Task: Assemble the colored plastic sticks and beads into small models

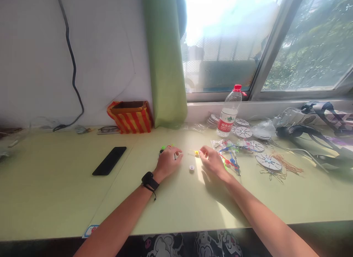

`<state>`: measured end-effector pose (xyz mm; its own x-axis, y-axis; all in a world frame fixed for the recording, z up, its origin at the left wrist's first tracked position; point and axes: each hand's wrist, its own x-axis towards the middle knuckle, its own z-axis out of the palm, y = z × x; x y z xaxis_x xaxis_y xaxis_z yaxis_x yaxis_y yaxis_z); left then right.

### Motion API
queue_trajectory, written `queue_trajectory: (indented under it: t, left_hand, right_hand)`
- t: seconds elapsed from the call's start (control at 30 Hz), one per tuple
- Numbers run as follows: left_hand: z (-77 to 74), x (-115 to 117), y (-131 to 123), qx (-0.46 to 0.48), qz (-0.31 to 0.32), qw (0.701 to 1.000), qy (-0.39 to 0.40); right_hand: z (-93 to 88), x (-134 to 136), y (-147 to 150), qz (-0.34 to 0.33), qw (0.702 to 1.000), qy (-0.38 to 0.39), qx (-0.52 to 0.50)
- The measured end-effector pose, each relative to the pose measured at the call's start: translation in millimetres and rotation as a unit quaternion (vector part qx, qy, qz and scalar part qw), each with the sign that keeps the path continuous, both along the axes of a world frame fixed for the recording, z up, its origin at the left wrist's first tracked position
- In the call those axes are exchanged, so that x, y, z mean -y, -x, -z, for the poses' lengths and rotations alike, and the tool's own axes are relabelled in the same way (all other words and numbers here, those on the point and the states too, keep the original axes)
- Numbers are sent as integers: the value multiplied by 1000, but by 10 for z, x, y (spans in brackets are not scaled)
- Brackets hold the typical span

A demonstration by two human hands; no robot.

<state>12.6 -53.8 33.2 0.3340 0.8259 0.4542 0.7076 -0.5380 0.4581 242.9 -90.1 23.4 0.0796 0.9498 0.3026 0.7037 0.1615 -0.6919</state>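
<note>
My left hand (pixel 168 162), with a black band on its wrist, is over the table with its fingers curled; a small dark piece shows at its fingertips. Small green and black parts (pixel 161 150) lie just behind it. My right hand (pixel 211 159) has thumb and forefinger pinched at a small yellow piece (pixel 196 153) with a thin tip pointing left. Between the hands, a little nearer to me, a small white round part (pixel 191 169) rests on the table. Red, blue and green plastic pointers (pixel 232 161) lie right beside my right hand.
A water bottle (pixel 227 115) stands before the window, near printed discs (pixel 268 162) and copper-coloured wires (pixel 288 164). A striped box (pixel 132 119) is at the back, a black phone (pixel 109 161) at left. Cables and black straps (pixel 300 131) lie far right.
</note>
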Motion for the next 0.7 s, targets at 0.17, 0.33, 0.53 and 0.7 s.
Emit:
queue_trajectory:
  t: [0.17, 0.33, 0.53, 0.7]
  left_hand:
    - [26, -167, 179, -99, -109, 989, -13]
    - [23, -149, 188, -151, -154, 977, -9]
    - [-22, -130, 194, -174, -161, 971, -9]
    - [-22, -165, 234, -176, -176, 968, -3]
  right_hand:
    - [-19, 12, 21, -3, 1000, 18, 5]
    - [-27, 8, 19, -6, 1000, 19, 0]
    - [-52, 47, 42, -74, 997, -12, -29]
    - [-123, 151, 52, -242, 969, 2, -44]
